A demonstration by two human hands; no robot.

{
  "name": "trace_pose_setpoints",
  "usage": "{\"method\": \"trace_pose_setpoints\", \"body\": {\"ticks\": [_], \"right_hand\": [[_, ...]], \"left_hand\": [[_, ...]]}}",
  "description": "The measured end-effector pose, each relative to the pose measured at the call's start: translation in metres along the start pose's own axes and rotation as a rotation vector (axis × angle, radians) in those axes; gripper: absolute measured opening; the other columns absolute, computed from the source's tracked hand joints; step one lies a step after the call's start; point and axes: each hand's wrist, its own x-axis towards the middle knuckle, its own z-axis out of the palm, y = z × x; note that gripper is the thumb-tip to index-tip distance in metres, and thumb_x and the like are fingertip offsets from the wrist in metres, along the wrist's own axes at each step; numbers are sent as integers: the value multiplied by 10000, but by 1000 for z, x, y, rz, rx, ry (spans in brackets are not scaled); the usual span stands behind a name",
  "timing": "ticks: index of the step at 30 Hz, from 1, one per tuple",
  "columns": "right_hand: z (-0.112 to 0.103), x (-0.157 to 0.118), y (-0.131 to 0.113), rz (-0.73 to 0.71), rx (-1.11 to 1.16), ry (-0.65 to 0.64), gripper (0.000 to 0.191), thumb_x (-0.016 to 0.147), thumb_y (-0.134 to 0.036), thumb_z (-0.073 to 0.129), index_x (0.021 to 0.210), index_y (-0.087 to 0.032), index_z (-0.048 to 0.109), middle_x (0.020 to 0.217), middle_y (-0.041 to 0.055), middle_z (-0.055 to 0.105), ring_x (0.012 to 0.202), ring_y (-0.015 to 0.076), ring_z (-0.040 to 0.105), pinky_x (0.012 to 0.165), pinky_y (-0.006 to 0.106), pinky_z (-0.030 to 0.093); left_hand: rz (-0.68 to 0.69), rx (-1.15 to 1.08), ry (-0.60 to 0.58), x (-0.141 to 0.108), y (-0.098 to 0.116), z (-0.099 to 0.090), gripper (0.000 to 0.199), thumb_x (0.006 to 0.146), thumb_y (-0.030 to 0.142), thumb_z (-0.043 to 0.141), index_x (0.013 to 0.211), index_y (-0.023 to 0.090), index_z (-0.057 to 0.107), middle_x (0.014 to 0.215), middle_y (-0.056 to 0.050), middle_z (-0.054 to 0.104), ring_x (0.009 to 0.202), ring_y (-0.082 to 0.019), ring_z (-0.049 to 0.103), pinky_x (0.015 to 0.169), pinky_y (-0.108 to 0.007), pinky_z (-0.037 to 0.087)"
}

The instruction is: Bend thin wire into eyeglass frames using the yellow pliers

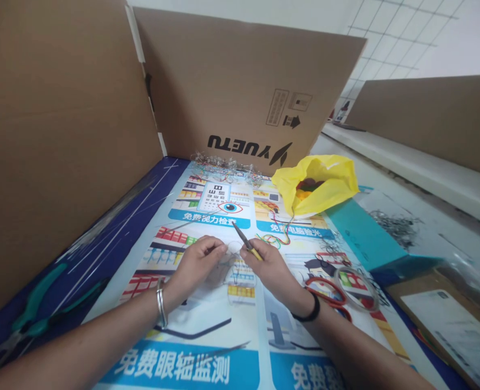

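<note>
1. Left hand (202, 261): fingertips together on thin wire (234, 262).
2. Right hand (270, 266): curled round slim tool (244, 237), tip slanting toward printed sheet's (261, 325) far edge.
3. Thin wire lies between the 2 hands, above mid-sheet; long axis unclear.

Matt cardboard panel (223, 76), crinkled plastic-looking yellow bag (329, 181), shiny metal bracelet (160, 303), grey metal-looking pointed tool (241, 233), smooth printed sheet (207, 327)

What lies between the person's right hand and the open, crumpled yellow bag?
In the head view, thin, loosely curled red, green and yellow strands lie on the colourful printed sheet between the right hand and the yellow bag.
</note>
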Motion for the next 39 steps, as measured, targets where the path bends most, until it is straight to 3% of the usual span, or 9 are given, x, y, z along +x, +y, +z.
{"method": "trace_pose_setpoints", "body": {"ticks": [3, 9, 22, 39], "right_hand": [[0, 0, 2, -13, -15, -23, 136, 807, -276, 468, 701, -196, 495, 650, -41, 459, 639, 112, 442, 602, 224, 351], [-2, -1, -4, -54, -77, -61, 141, 812, -264, 445, 688, -201, 465, 640, -45, 449, 633, 110, 435, 599, 219, 349], [-2, -2, -5, -20, -111, -68, 135, 792, -249, 437, 666, -201, 453, 634, -43, 442, 624, 114, 424, 589, 227, 330], [-1, 2, 5, -27, -115, -54, 114, 770, -230, 452, 660, -201, 461, 627, -41, 457, 615, 115, 430, 586, 231, 324]], "left_hand": [[142, 144, 40, 0, 0, -1, 135, 783, 250, 591, 679, 195, 656, 745, -19, 559, 771, -172, 514, 717, -262, 375], [227, 174, 87, -3, 0, 2, 100, 754, 218, 623, 664, 220, 666, 740, -16, 531, 789, -182, 486, 741, -273, 352], [171, 188, 13, -2, -1, 0, 176, 779, 233, 593, 609, 196, 618, 710, -15, 530, 738, -169, 506, 697, -272, 378], [199, 290, -71, 2, -1, -6, 166, 807, 207, 521, 650, 169, 556, 719, -9, 557, 732, -146, 524, 694, -265, 407]]}}
